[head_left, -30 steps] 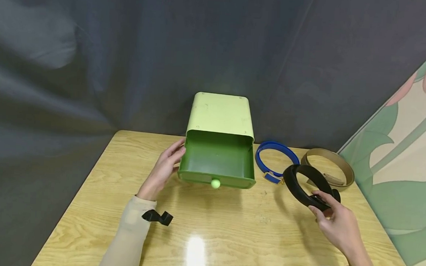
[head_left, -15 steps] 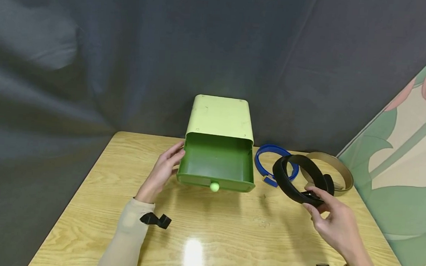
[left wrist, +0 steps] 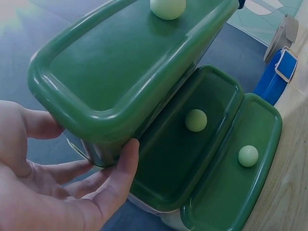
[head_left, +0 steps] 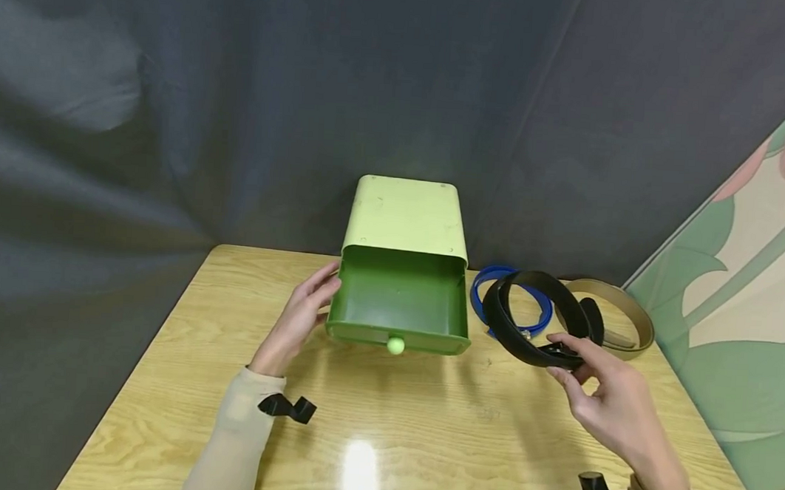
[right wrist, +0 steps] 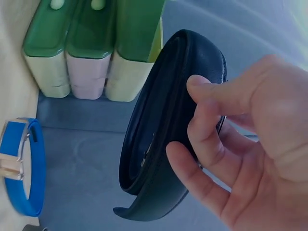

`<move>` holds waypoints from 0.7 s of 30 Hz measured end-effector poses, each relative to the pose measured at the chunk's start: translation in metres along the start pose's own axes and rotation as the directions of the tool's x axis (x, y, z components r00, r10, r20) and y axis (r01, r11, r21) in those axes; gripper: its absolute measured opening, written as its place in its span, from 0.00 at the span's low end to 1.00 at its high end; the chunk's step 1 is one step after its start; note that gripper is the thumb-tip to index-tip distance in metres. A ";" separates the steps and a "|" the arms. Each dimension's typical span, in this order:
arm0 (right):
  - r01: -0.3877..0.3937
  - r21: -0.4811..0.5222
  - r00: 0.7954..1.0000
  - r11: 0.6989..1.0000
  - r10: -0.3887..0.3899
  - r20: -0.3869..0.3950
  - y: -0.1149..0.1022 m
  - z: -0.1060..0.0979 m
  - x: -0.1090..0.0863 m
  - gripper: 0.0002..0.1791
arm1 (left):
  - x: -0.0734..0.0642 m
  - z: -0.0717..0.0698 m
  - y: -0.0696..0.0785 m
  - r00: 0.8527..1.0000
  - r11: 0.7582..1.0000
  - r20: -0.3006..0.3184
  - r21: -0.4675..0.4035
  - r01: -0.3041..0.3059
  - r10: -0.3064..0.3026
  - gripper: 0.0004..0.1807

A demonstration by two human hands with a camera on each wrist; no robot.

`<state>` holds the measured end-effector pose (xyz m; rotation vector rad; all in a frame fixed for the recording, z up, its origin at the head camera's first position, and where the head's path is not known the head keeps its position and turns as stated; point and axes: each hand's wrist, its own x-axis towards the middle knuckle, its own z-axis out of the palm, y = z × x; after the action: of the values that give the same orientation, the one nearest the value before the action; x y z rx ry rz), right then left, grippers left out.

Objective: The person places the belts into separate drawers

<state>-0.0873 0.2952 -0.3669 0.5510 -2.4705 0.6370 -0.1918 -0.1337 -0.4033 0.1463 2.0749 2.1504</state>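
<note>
A green drawer (head_left: 399, 293) with a pale round knob (head_left: 395, 345) is pulled out of its pale yellow-green casing (head_left: 407, 212). My left hand (head_left: 295, 318) holds it at the left, fingers curved around its lower corner in the left wrist view. My right hand (head_left: 617, 401) pinches a coiled black belt (head_left: 504, 328) by its near right side, buckle at the fingertips. The belt is held up right of the drawer and overlaps other belts in the head view. Behind it lie a coiled blue belt (head_left: 480, 290) and a tan belt (head_left: 638, 317).
Beneath the pulled-out drawer, the left wrist view shows two more drawers, a middle one (left wrist: 166, 166) and a bottom one (left wrist: 231, 192). The wooden table (head_left: 179, 382) meets a dark curtain (head_left: 272, 120) at the back. A flower-patterned panel (head_left: 712, 365) stands along the right.
My right hand has carried the black belt left and slightly up in view, so it now covers part of the blue belt. My left hand and the drawer have stayed in place.
</note>
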 end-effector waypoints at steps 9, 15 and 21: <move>0.100 0.002 0.995 0.995 -0.100 -0.015 -0.019 0.000 0.013 0.31 | -0.002 0.002 0.002 1.000 1.000 -0.010 -0.003 -0.016 0.016 0.33; 0.166 0.021 0.986 0.986 -0.166 -0.004 -0.031 0.002 0.024 0.30 | -0.001 0.004 0.002 1.000 1.000 -0.014 -0.004 -0.019 0.019 0.34; 0.206 0.026 0.978 0.978 -0.206 0.025 -0.039 0.007 0.030 0.29 | -0.001 0.004 0.001 1.000 1.000 -0.013 -0.001 -0.013 0.013 0.33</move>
<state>-0.0937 0.2529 -0.3423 0.8177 -2.3924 0.5791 -0.1900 -0.1302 -0.4022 0.1464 2.0857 2.1655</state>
